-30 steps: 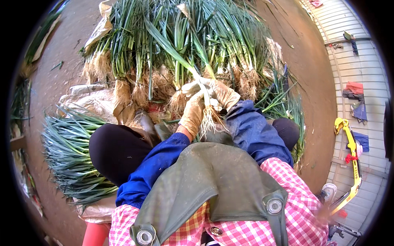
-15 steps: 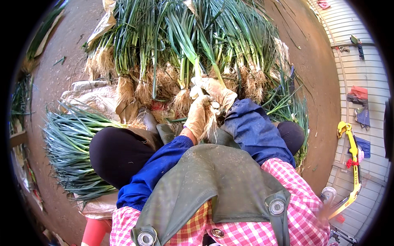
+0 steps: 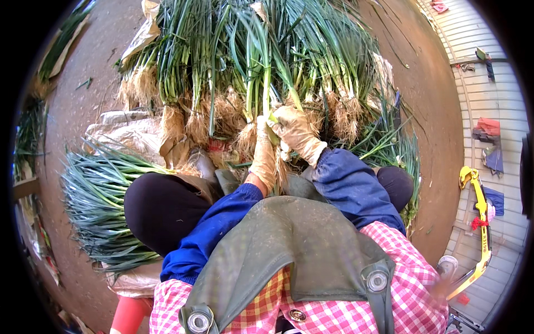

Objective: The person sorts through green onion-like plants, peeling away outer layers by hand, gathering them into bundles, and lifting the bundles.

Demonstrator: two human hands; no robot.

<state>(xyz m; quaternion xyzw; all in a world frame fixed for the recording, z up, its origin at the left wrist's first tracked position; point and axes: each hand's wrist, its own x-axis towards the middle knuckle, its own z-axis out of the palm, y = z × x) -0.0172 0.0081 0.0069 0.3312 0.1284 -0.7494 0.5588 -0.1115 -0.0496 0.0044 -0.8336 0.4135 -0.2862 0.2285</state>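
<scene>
My gloved left hand (image 3: 263, 156) is closed round the lower part of a green onion (image 3: 266, 83), whose pale stalk points away from me. Its long leaves reach toward the pile. Pale stringy roots (image 3: 281, 173) hang beside this hand. Just to the right, my gloved right hand (image 3: 299, 132) has its fingers curled in against the stalk. A second green stem (image 3: 293, 96) runs up from this hand; whether it is a peeled-back leaf or another onion I cannot tell. Whitish bulb ends show below the right fingers, partly hidden.
Beyond my hands lies a wide pile of green onions (image 3: 189, 50), roots toward me. Another stack (image 3: 105, 206) lies by my left knee, and loose leaves (image 3: 389, 142) lie to the right. Crumpled sacking (image 3: 125, 136) covers brown ground (image 3: 72, 122). A yellow jointed arm (image 3: 483, 222) stands far right.
My left hand has moved up and slightly left along the onion. The right hand has turned and its wrist has shifted right and down, its fingers still near the stalk.
</scene>
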